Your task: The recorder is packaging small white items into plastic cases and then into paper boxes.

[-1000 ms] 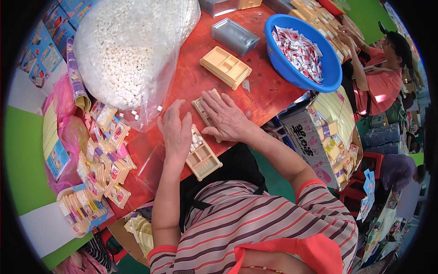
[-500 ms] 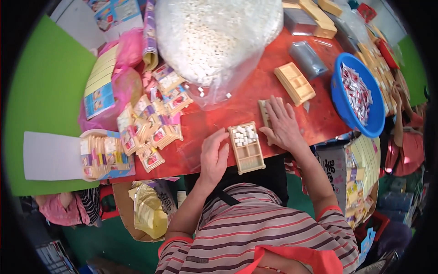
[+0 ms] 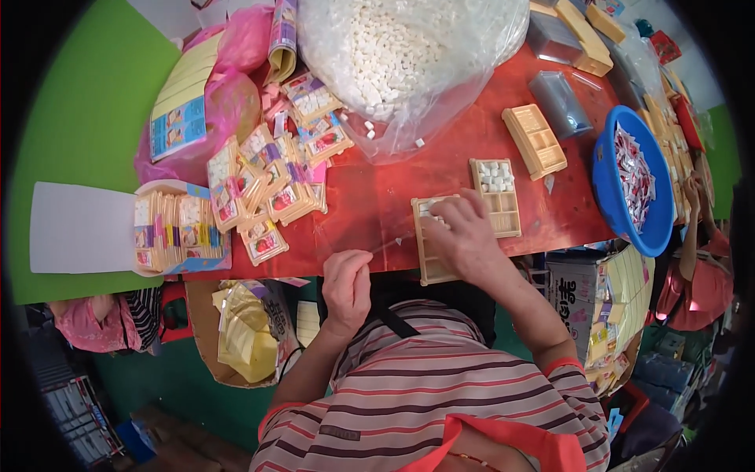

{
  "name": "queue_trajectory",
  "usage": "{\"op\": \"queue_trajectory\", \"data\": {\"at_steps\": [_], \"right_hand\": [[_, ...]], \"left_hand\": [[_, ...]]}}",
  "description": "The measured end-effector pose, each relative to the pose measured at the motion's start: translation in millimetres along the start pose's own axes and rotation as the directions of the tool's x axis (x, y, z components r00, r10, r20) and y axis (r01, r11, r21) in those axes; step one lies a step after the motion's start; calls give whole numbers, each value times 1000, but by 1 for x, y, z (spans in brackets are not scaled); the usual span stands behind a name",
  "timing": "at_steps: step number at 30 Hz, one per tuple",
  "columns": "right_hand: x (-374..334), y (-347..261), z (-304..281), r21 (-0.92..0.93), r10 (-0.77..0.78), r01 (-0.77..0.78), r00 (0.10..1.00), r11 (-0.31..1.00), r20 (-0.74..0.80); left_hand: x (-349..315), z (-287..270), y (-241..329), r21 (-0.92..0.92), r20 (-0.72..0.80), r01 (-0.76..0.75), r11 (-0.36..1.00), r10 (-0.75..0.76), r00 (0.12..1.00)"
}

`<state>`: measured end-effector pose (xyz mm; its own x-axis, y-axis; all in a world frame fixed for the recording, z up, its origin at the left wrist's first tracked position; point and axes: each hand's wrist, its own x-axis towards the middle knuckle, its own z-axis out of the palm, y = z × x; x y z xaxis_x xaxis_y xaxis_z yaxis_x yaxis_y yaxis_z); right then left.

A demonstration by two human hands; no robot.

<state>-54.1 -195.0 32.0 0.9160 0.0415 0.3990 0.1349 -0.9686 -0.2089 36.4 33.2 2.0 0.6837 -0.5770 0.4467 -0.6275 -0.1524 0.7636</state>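
Near the table edge lies a cream plastic compartment tray (image 3: 426, 263), with white cubes (image 3: 429, 206) partly visible in its far compartment. My right hand (image 3: 468, 240) is over this tray, fingers bent down onto the cubes; blur and the hand itself hide the fingertips. Just right of it lies a second tray (image 3: 506, 222) with white cubes (image 3: 496, 177) filling its far compartment and its smaller compartments bare. Left of the trays, my left hand (image 3: 346, 291) is closed at the table's edge, fingers curled against the thumb; what it holds, if anything, cannot be made out.
A large clear bag of white cubes (image 3: 385, 71) stands at the back. Packed trays (image 3: 267, 185) are piled left, beside an open carton (image 3: 204, 256). Stacked trays (image 3: 535, 141) and a blue basin of sachets (image 3: 604, 193) stand right. Another person's arm (image 3: 692, 236) shows at far right.
My right hand has moved left from the right-hand tray onto the near one, uncovering the former's cubes. My left hand has drawn back from the near tray and curled. The view has shifted.
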Motion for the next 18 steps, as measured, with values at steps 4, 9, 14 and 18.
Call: {"op": "queue_trajectory", "data": {"at_steps": [4,9,14,18], "right_hand": [[25,-46,19,54,-94,91,994,994,50],[19,-73,50,-64,-176,190,966,980,187],[17,-85,54,-11,-280,292,925,956,256],[17,-81,58,39,-314,314,920,949,234]], "left_hand": [[-19,-19,-5,171,-49,42,984,-34,998],[-32,-32,-12,220,-92,140,965,-122,988],[-36,-37,-14,167,-66,155,974,-146,987],[-39,-42,-22,-101,-156,271,957,-284,946]]}}
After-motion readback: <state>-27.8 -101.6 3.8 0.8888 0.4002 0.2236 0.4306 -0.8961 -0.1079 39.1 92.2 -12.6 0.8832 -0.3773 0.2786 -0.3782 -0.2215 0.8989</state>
